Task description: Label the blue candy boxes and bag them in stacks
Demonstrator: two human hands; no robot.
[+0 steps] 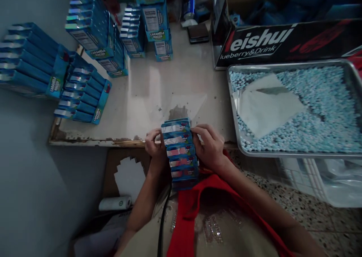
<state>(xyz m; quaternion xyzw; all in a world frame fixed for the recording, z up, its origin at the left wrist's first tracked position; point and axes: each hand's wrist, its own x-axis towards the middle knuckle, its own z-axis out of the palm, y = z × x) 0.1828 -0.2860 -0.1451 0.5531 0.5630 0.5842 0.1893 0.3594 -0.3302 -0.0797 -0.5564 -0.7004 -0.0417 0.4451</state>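
A row of small blue candy boxes [181,151], with silvery and pink strips on their upper faces, lies in front of my body at the table's front edge. My left hand [154,142] is closed against the left side of the far end of this row, its fingers curled. On the right side, my right hand [209,141] pinches the row near the same end, thumb and fingertips at the box edges. The near end of the row rests close to the red apron [186,215]. Parts of the fingertips are hidden by the boxes.
Stacked candy displays [96,34] labelled "Caramelo Macizo" stand at the back left, with more packs [85,93] at the left edge. At right, a metal tray [234,129] holds light-blue candies and a white paper sheet [268,106]. Behind it stands a black carton [260,44].
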